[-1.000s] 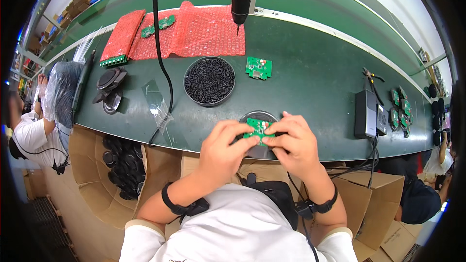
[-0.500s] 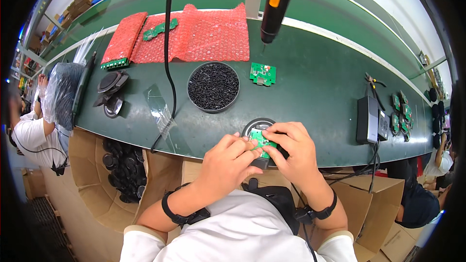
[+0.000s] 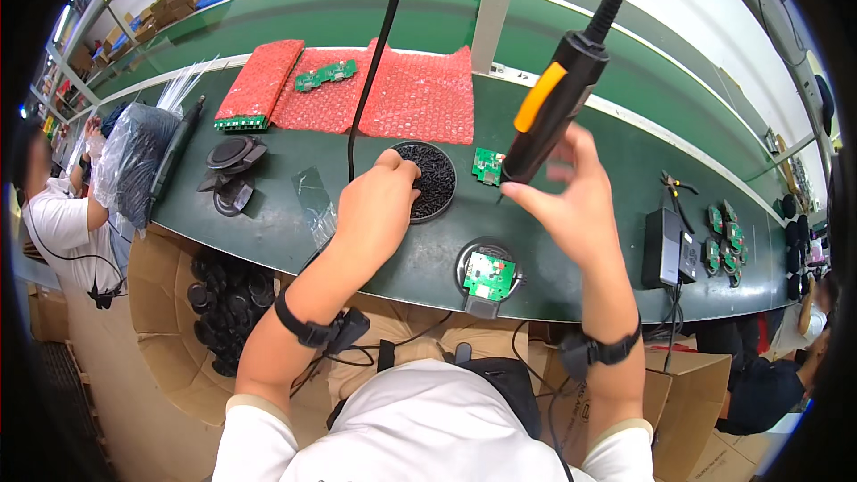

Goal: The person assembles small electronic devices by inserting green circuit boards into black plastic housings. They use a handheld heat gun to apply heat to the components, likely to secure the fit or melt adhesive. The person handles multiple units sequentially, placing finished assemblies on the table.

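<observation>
My left hand (image 3: 368,212) reaches over the near left rim of a round bowl (image 3: 454,186). Its bent fingertips dip among small black screws (image 3: 434,171); whatever they pinch is hidden. Beside a hanging black electric screwdriver (image 3: 558,94) with a yellow lever is my right hand (image 3: 578,210). Thumb and fingers stand apart there, the fingers partly blurred, around the tool's lower end without a visible grip. At the table's front edge a green circuit board (image 3: 489,276) rests on a round black housing (image 3: 482,306), untouched. Another green board (image 3: 487,165) lies by the screwdriver's tip.
Red bubble wrap (image 3: 420,94) with boards lies at the back left. Black round parts (image 3: 234,161) stand left of a clear plastic bag (image 3: 314,205). To the right are a grey-black power box (image 3: 662,248), pliers (image 3: 678,192) and several small boards (image 3: 728,241). A black cable (image 3: 379,62) hangs down.
Both hands have left the board on the black housing. My left hand went to the screw bowl, my right up to the screwdriver, which now hangs lower and nearer. The view has shifted.
</observation>
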`<state>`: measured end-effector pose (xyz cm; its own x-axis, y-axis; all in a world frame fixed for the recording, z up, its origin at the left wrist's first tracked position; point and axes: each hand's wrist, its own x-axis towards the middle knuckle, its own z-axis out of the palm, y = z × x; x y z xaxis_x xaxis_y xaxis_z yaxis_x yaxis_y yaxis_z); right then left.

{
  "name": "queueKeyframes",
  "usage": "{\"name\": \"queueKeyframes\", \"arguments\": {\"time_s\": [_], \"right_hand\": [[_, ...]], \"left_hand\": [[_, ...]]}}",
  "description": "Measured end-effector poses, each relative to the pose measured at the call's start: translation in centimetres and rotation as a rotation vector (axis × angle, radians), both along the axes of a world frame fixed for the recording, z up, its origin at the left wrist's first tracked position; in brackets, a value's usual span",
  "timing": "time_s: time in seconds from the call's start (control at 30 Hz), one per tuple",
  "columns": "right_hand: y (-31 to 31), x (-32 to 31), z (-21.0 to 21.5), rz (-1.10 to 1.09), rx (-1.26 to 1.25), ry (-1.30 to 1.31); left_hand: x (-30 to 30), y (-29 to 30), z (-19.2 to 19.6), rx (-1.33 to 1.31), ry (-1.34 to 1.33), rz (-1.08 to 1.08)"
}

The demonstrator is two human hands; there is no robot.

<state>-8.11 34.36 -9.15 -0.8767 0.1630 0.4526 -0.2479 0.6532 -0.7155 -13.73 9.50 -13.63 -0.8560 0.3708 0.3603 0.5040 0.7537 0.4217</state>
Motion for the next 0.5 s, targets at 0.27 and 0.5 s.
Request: {"name": "queueKeyframes", "arguments": {"time_s": [0.27,0.5], "right_hand": [[-3.0,-3.9,2.1,0.507,-0.664,-0.072],[-2.9,-0.2,4.1,0.579,-0.755,-0.164]], "left_hand": [[-2.3,-0.6,-0.3,-0.069,-0.055,-0.068],[-1.2,0.0,0.1,0.259,-0.144,-0.023]]}}
